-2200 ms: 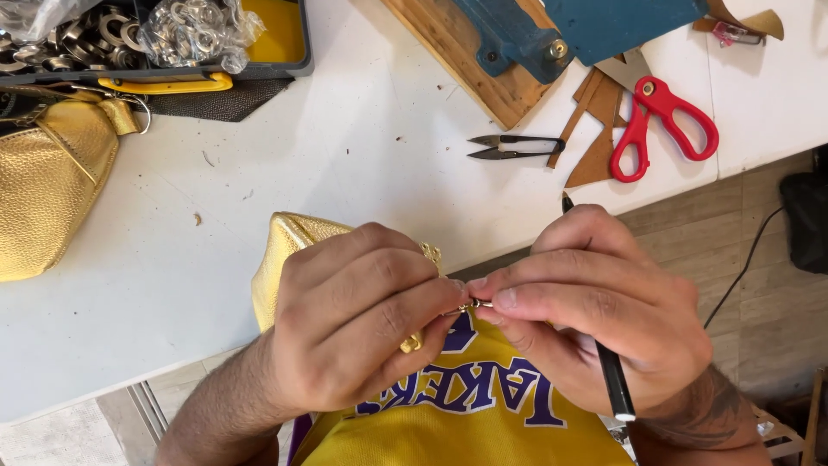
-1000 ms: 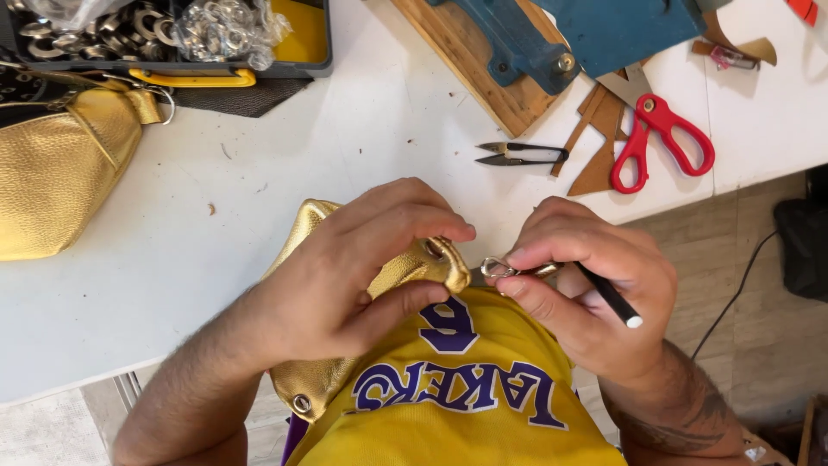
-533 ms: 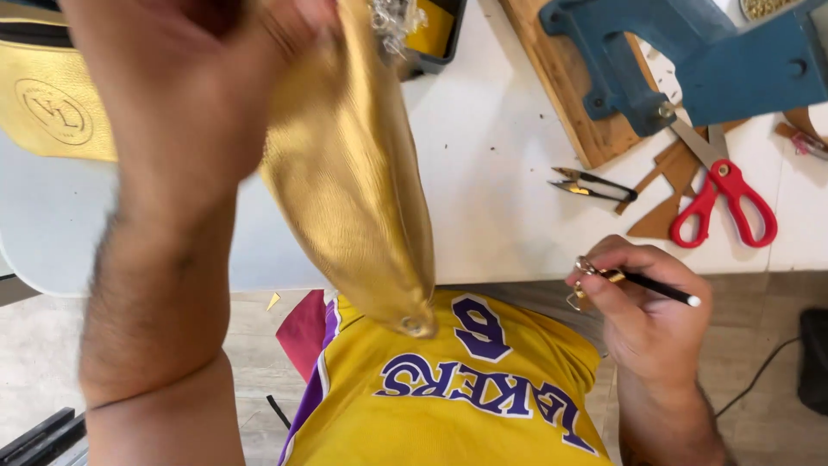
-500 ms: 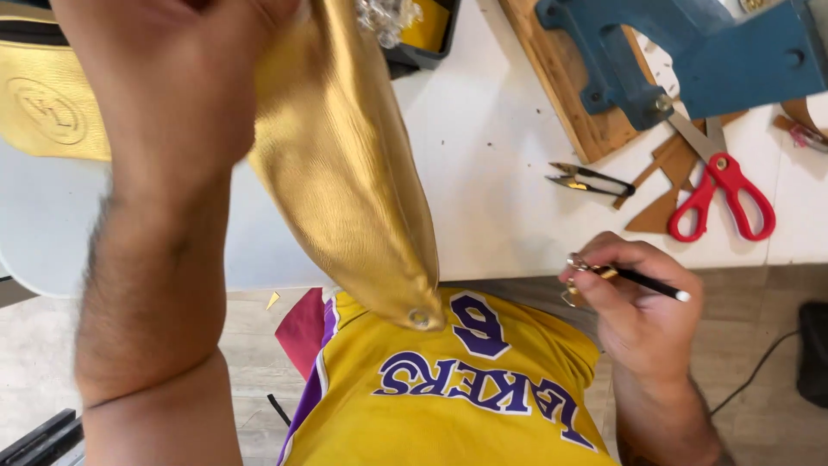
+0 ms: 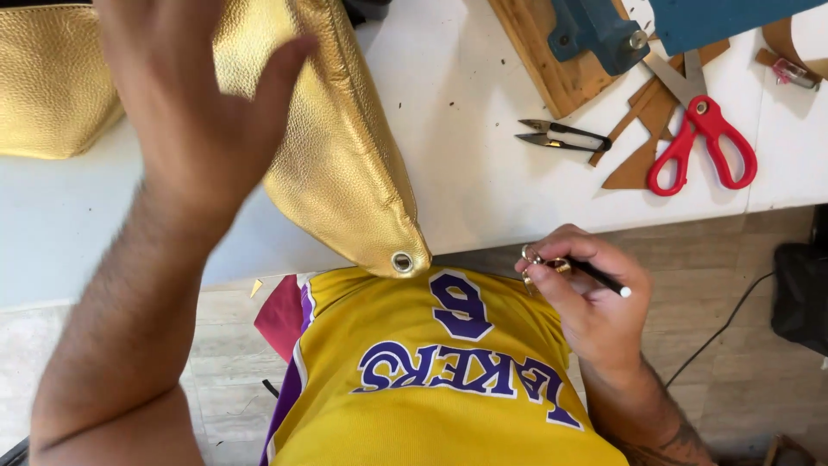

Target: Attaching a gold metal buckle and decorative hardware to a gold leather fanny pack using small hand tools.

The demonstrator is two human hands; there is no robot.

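Note:
A gold pebbled-leather bag lies on the white table, its narrow end with a metal eyelet hanging over the front edge. My left hand hovers over the bag's upper part, fingers spread, holding nothing. My right hand is below the table edge by my yellow jersey, pinching a small gold metal ring clasp together with a thin black tool.
A second gold bag lies at the far left. Small black snips, red-handled scissors, brown leather scraps and a blue press on a wooden board sit at the back right. Floor and a cable show below.
My left hand lifted the gold bag off my lap and laid it onto the table, then let go. My right hand stayed low with the clasp and tool.

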